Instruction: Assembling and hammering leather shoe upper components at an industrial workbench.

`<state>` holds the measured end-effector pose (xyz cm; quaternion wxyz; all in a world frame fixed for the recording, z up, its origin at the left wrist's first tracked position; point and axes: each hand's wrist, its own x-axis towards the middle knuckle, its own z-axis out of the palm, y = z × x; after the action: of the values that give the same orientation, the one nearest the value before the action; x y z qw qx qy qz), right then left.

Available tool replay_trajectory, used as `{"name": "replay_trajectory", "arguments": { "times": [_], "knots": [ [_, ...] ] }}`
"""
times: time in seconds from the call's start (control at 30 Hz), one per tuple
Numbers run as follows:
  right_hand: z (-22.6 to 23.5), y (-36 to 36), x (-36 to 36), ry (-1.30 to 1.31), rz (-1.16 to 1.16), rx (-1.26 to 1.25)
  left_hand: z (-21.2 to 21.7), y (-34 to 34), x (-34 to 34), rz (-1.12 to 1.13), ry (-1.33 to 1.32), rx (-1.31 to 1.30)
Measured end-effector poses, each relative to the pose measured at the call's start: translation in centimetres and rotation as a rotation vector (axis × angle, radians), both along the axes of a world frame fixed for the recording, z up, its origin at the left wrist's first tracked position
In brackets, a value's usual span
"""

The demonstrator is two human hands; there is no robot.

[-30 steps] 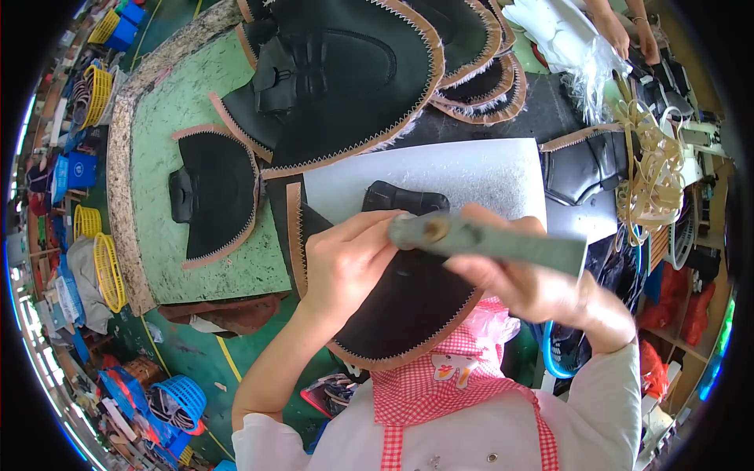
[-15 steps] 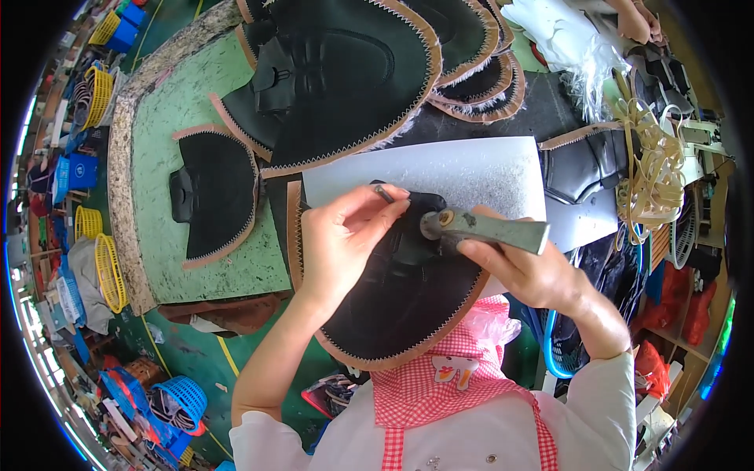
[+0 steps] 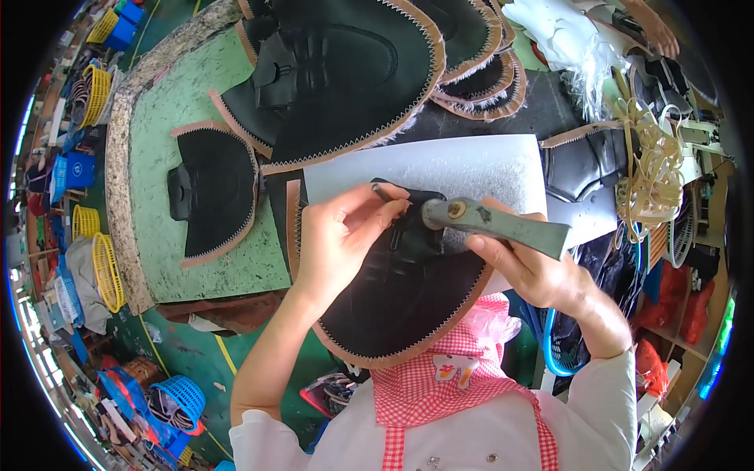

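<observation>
Left hand [image 3: 338, 239], fingers curled and thumb and forefinger pinched on a small dark nail [image 3: 380, 191], rests on the black leather panel [image 3: 400, 298] lying over the white foam sheet [image 3: 440, 169] on the tabletop [image 3: 165, 259], while the right hand [image 3: 526, 267] grips the grey hammer [image 3: 495, 224] closed-fisted.

I see a green tabletop [image 3: 169, 110] with a frayed edge; a black tan-trimmed leather panel [image 3: 216, 188] lies flat on it.
</observation>
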<state>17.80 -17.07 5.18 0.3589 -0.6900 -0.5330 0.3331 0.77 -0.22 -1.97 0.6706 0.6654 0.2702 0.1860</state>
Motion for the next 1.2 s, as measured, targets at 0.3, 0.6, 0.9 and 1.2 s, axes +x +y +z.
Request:
{"name": "replay_trajectory", "arguments": {
  "times": [0.3,0.6,0.9,1.2],
  "knots": [
    [1.9,0.9,-1.1,0.276,-0.054,0.359,0.6,-1.2,-0.8,-0.099,-0.041,0.792],
    [1.4,6.8,3.8,-0.696,-0.025,0.267,1.2,1.3,1.1,-0.099,0.042,1.203],
    [-2.2,13.1,9.0,-0.848,0.198,0.630,4.4,8.9,-9.3,0.209,0.030,0.309],
    [2.8,5.3,0.6,-0.837,0.373,0.581,3.2,15.2,-10.8,0.429,-0.057,0.548]
  ]
}}
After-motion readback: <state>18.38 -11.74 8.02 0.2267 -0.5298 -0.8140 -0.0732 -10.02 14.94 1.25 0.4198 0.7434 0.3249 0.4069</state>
